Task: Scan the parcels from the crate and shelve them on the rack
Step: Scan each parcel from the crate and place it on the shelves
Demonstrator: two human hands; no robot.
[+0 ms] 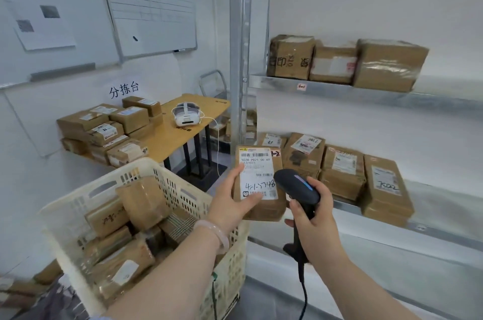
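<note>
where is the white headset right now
In the head view, left of centre: the white headset sits on the wooden table, just right of the stacked parcels and left of the rack's metal post.

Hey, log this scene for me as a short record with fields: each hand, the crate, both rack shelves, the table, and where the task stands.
left hand: holds a brown parcel, label facing the camera
right hand: grips a black scanner, its head at the parcel's right edge
crate: cream plastic, with crated boxes inside
upper shelf: three boxes in a row
lower shelf: a row of labelled boxes
table: stacked boxes and a white headset
task stage: parcel out of the crate, not yet shelved
</note>
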